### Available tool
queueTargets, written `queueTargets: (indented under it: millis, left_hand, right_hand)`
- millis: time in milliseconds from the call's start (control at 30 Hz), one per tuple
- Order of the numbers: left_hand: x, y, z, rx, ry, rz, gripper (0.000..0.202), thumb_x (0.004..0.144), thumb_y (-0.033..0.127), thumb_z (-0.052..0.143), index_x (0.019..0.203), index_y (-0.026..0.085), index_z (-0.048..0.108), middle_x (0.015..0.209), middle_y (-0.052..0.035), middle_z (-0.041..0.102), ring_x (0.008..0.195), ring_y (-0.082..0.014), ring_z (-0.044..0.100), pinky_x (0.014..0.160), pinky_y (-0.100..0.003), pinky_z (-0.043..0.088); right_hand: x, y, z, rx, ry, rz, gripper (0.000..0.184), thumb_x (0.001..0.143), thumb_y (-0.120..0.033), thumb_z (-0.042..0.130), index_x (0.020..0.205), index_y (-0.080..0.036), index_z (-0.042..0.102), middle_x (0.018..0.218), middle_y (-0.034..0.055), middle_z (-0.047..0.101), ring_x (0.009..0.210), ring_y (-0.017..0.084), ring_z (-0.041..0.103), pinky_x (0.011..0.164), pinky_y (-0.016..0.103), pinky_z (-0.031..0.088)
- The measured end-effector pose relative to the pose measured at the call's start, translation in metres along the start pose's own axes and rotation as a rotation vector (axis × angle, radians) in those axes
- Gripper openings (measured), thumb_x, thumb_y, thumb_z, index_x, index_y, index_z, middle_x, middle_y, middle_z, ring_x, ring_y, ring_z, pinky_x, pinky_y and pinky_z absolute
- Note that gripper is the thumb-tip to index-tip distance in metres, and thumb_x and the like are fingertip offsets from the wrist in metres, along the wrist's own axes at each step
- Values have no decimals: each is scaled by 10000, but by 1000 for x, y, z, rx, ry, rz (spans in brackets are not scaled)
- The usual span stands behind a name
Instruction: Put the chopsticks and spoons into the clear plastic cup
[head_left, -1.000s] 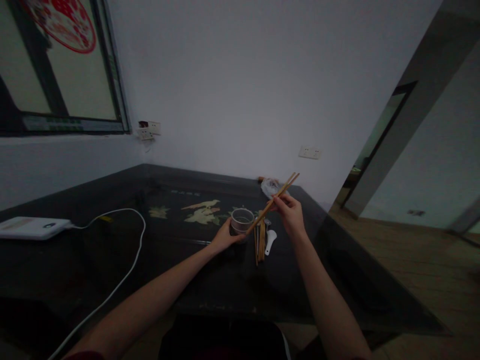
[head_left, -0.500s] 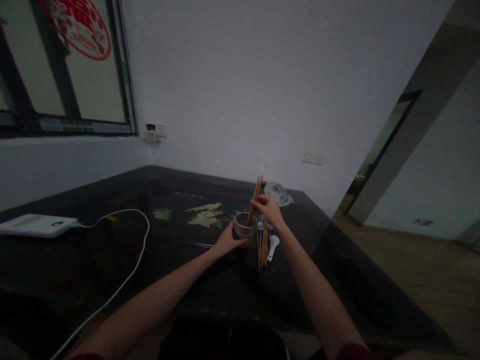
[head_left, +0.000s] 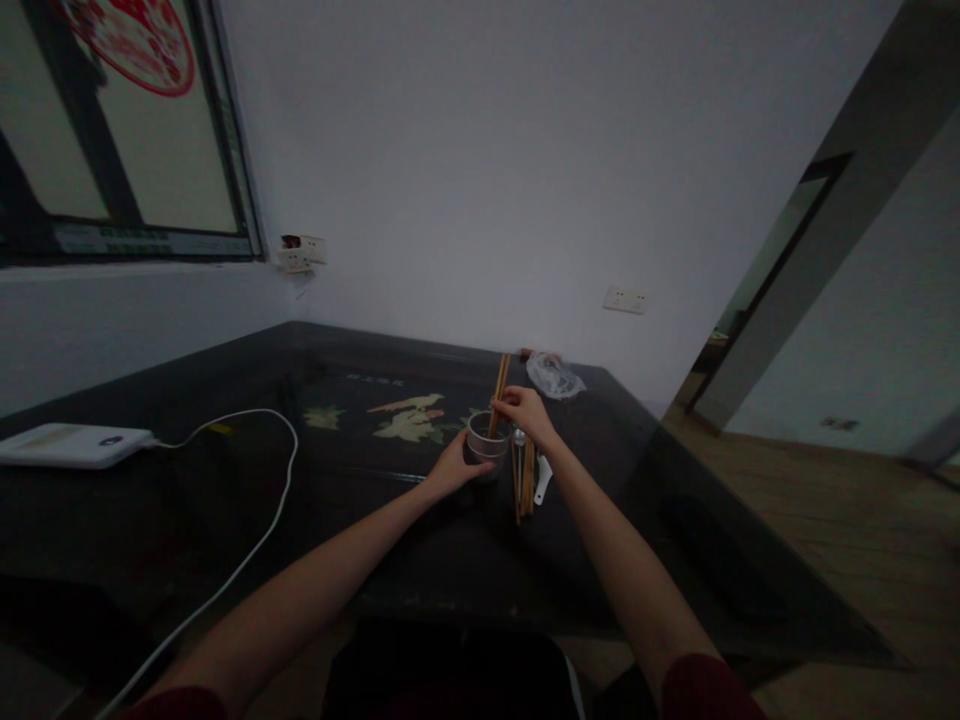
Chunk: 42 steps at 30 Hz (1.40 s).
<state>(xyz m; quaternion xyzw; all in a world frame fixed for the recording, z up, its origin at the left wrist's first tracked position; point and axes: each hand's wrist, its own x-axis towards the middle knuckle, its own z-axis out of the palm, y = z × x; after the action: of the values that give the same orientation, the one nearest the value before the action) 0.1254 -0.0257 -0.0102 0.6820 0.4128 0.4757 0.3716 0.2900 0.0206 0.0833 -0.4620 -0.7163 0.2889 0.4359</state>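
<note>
My left hand (head_left: 459, 467) is wrapped round the side of a grey cup (head_left: 486, 450) standing on the dark table. Between the fingers of my right hand (head_left: 523, 410) is a pair of wooden chopsticks (head_left: 499, 390), nearly upright, their lower ends inside the cup. Just right of the cup lie more chopsticks (head_left: 528, 482), side by side with a metal spoon (head_left: 519, 440). Next to these is a white spoon (head_left: 543, 480), partly covered by my right forearm. What the cup holds at its bottom is hidden.
A crumpled clear plastic bag (head_left: 553, 376) lies near the table's back edge. On the left rests a white power bank (head_left: 75, 445), its white cable (head_left: 289, 470) curving toward the front edge. A dark flat object (head_left: 720, 555) lies on the right side.
The chopsticks in my right hand have shifted left and stand more upright in the cup. My left hand keeps its hold on the cup. The view has shifted slightly.
</note>
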Motion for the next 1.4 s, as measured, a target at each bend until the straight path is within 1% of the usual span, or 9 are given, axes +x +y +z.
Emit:
queueTargets:
  millis: [100,267,433,567,867,1000,1200,1300,1400]
  left_hand:
    - [0,2,0,-20,-9,-5,735,605,292,778,1247,150,449,1242,-122,579,1146,-268,548,1011,-417,403]
    - [-1,4,1,-53,-9,0,680,604,278,778,1198,145,476,1205,-120,600,1125,-269,560,1006,-420,404]
    - [-1,2,1,-65,-7,-1,721,600,259,784,1233,143,458,1229,-134,583,1143,-274,549,1012,-430,396]
    - [0,-2,1,-83,-24,-6,725,596,250,788,1234,138,462,1224,-138,588,1137,-273,554,1009,-433,399]
    - [0,-2,0,-79,-26,30,740,594,264,791,1237,135,447,1241,-141,573,1136,-265,555,1007,-419,402]
    - [0,-1,-1,-112,-40,33,735,594,265,787,1235,140,449,1243,-142,572,1146,-268,550,1007,-425,402]
    - [-2,7,-2,-66,-34,6,723,584,268,791,1220,153,468,1235,-125,580,1151,-278,543,1013,-439,397]
    - [-2,10,-3,-86,-44,-1,718,594,260,785,1226,148,462,1226,-125,588,1134,-273,557,1004,-433,410]
    - [-2,12,-5,-53,-41,-9,713,597,265,782,1225,144,465,1235,-130,586,1145,-282,550,1010,-438,406]
  right_hand:
    - [0,-1,1,-18,-8,-8,192,714,-318,682,776,-141,643,641,40,673,561,156,633,534,246,505]
    - [1,-5,3,-9,-26,-23,206,697,-334,697,751,-142,645,607,30,656,501,134,595,483,225,453]
    - [3,-2,3,-44,16,-40,223,682,-356,695,720,-144,639,619,30,658,559,146,604,516,228,423]
    - [5,4,2,-59,35,-15,266,653,-391,698,723,-142,635,594,13,633,549,142,580,504,227,390]
    - [11,15,9,47,46,30,340,591,-444,719,722,-140,639,700,47,667,663,167,617,592,249,438]
    - [10,15,11,74,53,9,367,584,-483,711,682,-137,639,672,38,654,629,155,590,581,247,426]
    - [8,13,12,87,80,25,419,565,-543,701,641,-137,632,615,19,618,574,132,530,543,242,390]
    - [8,13,13,108,94,51,423,552,-543,706,637,-135,630,595,11,603,562,126,516,531,240,380]
    - [9,13,14,153,95,66,419,536,-527,720,642,-132,629,604,14,607,572,126,525,547,241,395]
